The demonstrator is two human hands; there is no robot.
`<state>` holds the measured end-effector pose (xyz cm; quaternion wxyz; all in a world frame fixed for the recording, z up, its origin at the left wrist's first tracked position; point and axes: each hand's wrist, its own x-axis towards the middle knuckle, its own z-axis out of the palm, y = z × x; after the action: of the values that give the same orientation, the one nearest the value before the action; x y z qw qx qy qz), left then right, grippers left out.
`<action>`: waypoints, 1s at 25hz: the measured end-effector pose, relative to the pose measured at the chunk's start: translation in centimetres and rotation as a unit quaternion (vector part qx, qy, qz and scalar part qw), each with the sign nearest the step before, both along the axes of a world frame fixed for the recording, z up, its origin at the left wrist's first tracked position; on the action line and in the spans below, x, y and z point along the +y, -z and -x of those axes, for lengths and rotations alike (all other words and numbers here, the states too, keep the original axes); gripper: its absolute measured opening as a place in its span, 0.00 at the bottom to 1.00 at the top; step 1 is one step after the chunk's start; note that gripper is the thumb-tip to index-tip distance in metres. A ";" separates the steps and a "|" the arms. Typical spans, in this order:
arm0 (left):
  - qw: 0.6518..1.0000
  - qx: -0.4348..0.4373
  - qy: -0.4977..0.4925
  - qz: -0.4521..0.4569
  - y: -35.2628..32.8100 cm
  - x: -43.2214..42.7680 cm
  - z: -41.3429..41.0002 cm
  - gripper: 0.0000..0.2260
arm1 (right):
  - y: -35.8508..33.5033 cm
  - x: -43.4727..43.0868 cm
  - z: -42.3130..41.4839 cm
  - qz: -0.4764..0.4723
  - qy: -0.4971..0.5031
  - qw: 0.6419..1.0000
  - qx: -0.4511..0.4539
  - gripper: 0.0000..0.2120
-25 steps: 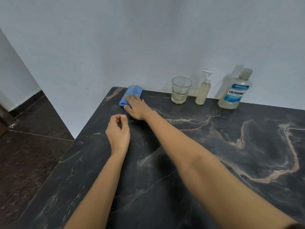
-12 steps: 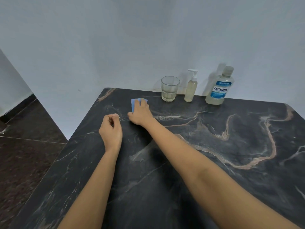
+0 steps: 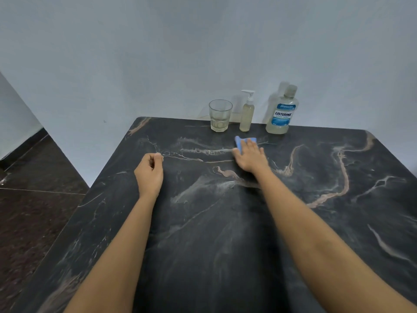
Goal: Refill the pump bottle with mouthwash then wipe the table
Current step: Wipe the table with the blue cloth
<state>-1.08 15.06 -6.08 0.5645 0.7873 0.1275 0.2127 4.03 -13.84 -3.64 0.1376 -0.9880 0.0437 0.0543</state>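
Note:
My right hand (image 3: 251, 157) lies flat with straight fingers on a folded blue cloth (image 3: 240, 141), pressing it onto the dark marble table (image 3: 225, 233) just in front of the bottles. The small pump bottle (image 3: 247, 115), filled with pale yellow liquid and capped with its white pump, stands at the table's back edge. Right of it is the Listerine mouthwash bottle (image 3: 282, 114), capped. My left hand (image 3: 149, 172) rests on the table to the left, its fingers curled into a loose fist with nothing in it.
A clear glass tumbler (image 3: 220, 115) with a little liquid stands left of the pump bottle. A pale wall runs right behind the three items. The table's left edge drops to a dark tiled floor (image 3: 33, 211).
My right hand has slid the blue cloth from the table's back left corner rightward to a spot in front of the pump bottle. The left hand has stayed put, still curled.

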 end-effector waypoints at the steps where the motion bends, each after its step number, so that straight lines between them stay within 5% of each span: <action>1: 1.000 0.002 0.009 -0.004 0.0 -0.1 0.4 0.09 | -0.1 -2.6 1.2 0.001 0.039 0.999 -0.004 0.30; 6: 0.998 -0.002 0.000 0.056 -0.1 -0.7 2.7 0.09 | -0.7 -8.8 7.1 -0.017 0.163 0.986 0.017 0.28; 13: 0.993 -0.023 -0.016 0.115 0.5 -1.4 6.2 0.10 | 0.1 12.1 13.1 0.000 -0.125 0.992 0.009 0.28; 16: 0.989 -0.043 -0.038 0.134 0.8 -0.9 7.6 0.10 | 0.7 16.3 16.3 -0.034 -0.177 0.984 0.019 0.28; 20: 0.998 -0.020 -0.014 0.065 0.7 -1.3 8.6 0.11 | 0.5 11.8 16.3 -0.029 -0.135 0.990 0.006 0.28; 25: 0.998 0.006 0.052 -0.045 0.2 -2.0 9.3 0.12 | -0.2 -3.0 15.3 0.002 0.045 0.999 -0.002 0.28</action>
<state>-10.40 13.09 -6.25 0.5379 0.8189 0.0800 0.1834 -11.31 -16.80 -3.48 0.1380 -0.9854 0.0884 0.0457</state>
